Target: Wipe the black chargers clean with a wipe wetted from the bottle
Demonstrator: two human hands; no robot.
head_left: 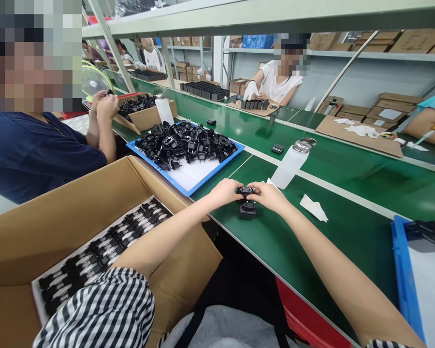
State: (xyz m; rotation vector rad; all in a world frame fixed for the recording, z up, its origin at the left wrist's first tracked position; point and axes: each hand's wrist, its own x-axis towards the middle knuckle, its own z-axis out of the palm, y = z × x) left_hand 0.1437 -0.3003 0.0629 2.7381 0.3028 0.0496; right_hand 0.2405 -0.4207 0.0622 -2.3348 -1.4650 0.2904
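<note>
Between my left hand [227, 192] and my right hand [267, 194] is a small black plug adapter [245, 191], pinched by the fingers of both. Just below it a second black adapter [247, 210] stands on the green work surface, with its pins upward. To the upper left, a blue-rimmed tray [188, 189] bears a heap of black adapters [188, 142] on white paper. A white pump bottle [290, 166] stands beyond my right hand, and a crumpled white cloth [313, 208] lies to the right of it.
An open cardboard box [188, 280] with rows of packed black parts is at my left. A blue tray [402, 270] stands at the right edge. Single black pieces lie on the belt [348, 169]. A co-worker [39, 145] sits at the left; others work across the line.
</note>
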